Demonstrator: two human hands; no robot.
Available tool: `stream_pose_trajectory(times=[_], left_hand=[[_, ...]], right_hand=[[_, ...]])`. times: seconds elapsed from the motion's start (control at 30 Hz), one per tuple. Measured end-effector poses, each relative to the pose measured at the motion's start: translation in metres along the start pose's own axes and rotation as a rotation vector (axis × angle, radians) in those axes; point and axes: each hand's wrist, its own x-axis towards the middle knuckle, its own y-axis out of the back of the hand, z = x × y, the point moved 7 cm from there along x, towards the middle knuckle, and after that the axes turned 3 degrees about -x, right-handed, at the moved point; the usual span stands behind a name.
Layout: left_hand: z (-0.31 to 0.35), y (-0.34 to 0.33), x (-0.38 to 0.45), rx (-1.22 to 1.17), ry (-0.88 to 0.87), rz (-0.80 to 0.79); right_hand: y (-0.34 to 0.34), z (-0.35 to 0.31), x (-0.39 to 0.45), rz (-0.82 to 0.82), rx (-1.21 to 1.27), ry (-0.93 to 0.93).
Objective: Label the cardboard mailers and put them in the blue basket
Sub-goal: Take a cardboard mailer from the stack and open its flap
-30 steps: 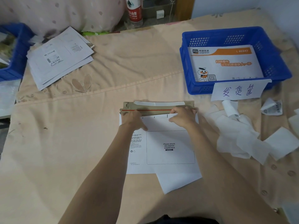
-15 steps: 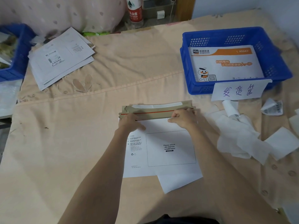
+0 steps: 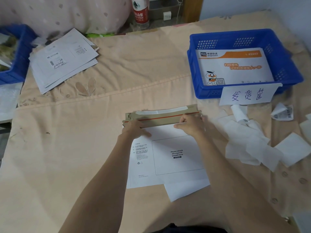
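1. Mailer lies flat on the bed, centre-near; blue basket far right.
2. Left hand and right hand press its brown flap, fingers bent.
3. Looks light, stiff, slick-ish; I'd pinch the side edges.

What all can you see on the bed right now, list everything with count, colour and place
Mailer: one, white with brown flap, centre, flap open.
White sheet: one, sticking out from under the mailer's near edge.
Blue basket: one, far right, paper sign on its front.
Mailer in basket: at least one, white and orange.
Mailer stack: several, white, far left.
Backing papers: many, white, right of centre.
Second blue crate: one, left edge.
Bottle: one, red label, far edge.
Left hand: on the flap's left end.
Right hand: on the flap's right end.
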Motion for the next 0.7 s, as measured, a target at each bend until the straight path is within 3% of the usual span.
stream_pose_trajectory(times=[0.33, 0.5, 0.7], left_hand=[[0.01, -0.001, -0.011, 0.083, -0.017, 0.141], [0.017, 0.004, -0.012, 0.352, -0.09, 0.314], [-0.005, -0.001, -0.018, 0.25, -0.096, 0.415]], right_hand=[[-0.013, 0.004, 0.004, 0.104, -0.16, -0.018], [-0.014, 0.001, 0.004, 0.155, -0.204, -0.042], [-0.011, -0.022, -0.004, 0.276, -0.304, 0.002]])
